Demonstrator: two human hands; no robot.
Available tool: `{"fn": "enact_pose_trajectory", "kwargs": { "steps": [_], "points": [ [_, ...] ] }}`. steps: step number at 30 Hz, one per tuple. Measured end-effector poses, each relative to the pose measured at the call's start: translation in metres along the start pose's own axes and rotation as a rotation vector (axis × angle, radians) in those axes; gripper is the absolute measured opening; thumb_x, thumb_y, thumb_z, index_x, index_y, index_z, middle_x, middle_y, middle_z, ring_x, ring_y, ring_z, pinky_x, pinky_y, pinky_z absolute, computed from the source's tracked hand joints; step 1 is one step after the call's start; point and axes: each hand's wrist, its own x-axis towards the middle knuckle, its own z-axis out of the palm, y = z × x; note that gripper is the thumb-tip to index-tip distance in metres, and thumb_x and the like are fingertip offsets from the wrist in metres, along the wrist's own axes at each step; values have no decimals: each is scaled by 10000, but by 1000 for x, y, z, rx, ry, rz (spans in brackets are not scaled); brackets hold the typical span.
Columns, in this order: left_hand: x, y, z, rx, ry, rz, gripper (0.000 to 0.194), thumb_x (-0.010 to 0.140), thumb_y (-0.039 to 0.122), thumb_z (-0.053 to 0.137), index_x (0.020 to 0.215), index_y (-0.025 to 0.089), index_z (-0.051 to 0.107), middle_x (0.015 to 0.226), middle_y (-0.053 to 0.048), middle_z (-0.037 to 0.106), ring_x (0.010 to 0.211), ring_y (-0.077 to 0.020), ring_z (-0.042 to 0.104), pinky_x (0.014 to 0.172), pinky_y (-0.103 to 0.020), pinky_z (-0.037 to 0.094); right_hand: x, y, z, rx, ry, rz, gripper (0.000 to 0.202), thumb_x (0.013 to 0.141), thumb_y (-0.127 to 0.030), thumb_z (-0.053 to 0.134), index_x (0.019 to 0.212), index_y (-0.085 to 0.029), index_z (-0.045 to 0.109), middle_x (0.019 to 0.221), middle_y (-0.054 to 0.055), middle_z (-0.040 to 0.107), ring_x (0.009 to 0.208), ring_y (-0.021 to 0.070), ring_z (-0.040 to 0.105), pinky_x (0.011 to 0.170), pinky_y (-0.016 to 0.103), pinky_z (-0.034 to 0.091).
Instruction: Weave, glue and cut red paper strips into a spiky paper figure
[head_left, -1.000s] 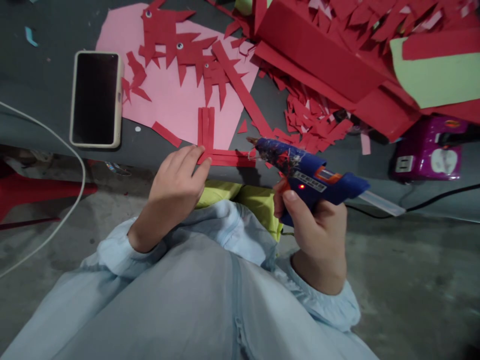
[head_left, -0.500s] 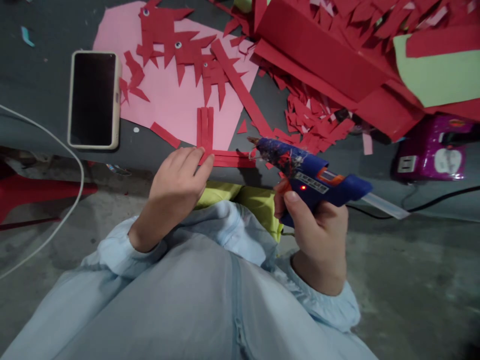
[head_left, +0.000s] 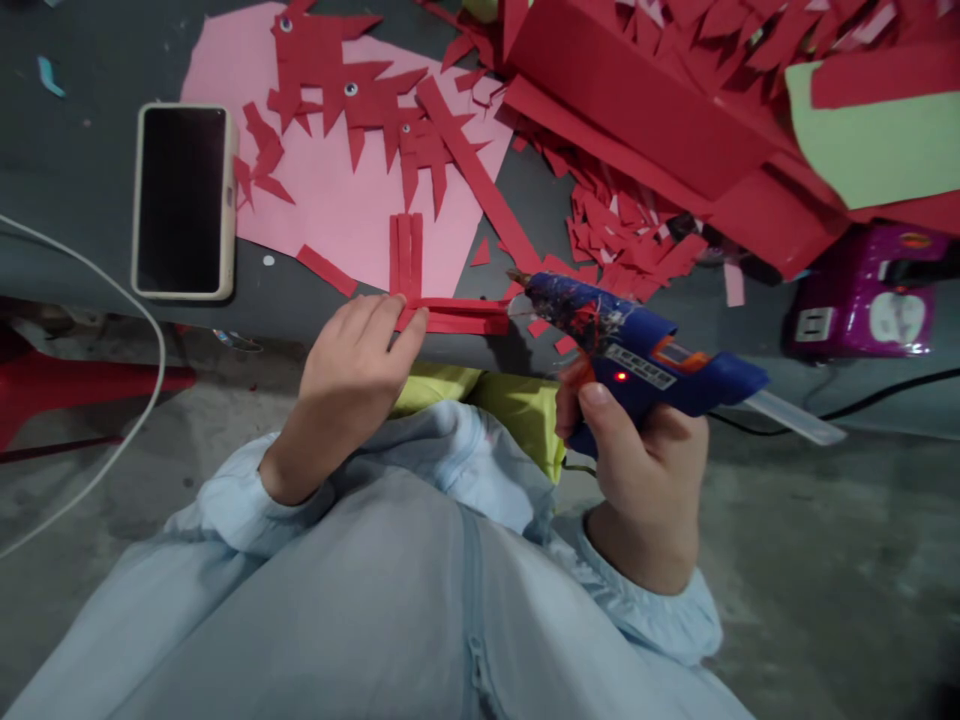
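My right hand (head_left: 645,460) is wrapped round a blue glue gun (head_left: 637,345) with a red light on it and a clear glue stick in its back end. The gun's nozzle points left, just above the right end of the red paper strips (head_left: 472,316). My left hand (head_left: 356,365) presses its fingertips on the left end of these strips, at the table's front edge. Upright red strips (head_left: 406,250) meet them there, lying partly on a pink sheet (head_left: 330,215). Red paper fish shapes (head_left: 311,50) with googly eyes lie farther up the sheet.
A phone (head_left: 182,200) lies left of the pink sheet. Red paper scraps (head_left: 622,230), folded red sheets (head_left: 637,100) and a green piece (head_left: 877,145) fill the back right. A purple box (head_left: 870,295) stands at the right. A white cable (head_left: 154,350) hangs at the left.
My right hand and the glue gun have moved slightly to the right. The upper lying strip now bows up a little near its right end. My left hand stays in place.
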Motion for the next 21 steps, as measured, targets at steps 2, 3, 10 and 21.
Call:
{"fn": "enact_pose_trajectory", "kwargs": {
  "steps": [2,3,10,21],
  "points": [
    [0,0,-1,-17,-2,-2,405,944,110,440,1306,74,617,1221,-232,687,1110,-319,654,920,-492,565,0,0,0,-8,3,-15,107,925,-314,659,877,-224,695,594,-34,599,487,124,557,472,285,434],
    [-1,0,-1,-16,2,-5,416,940,109,438,1318,64,606,1226,-232,685,1116,-318,650,929,-488,562,-1,0,0,-11,7,-22,112,926,-313,660,873,-220,695,594,-37,599,493,122,559,478,281,437],
    [-3,0,3,9,55,-58,480,915,93,416,1368,32,560,1213,-192,700,1149,-280,652,991,-408,548,-3,1,1,-24,-24,20,156,935,-361,648,912,-212,687,599,-39,594,502,123,536,484,275,424],
    [-4,1,3,-62,28,-110,511,916,111,410,1403,27,539,1260,-195,686,1195,-278,638,1034,-408,529,9,-10,22,-318,-283,52,343,930,-503,576,751,-210,583,572,-12,538,529,147,505,525,304,374]
  ]
}}
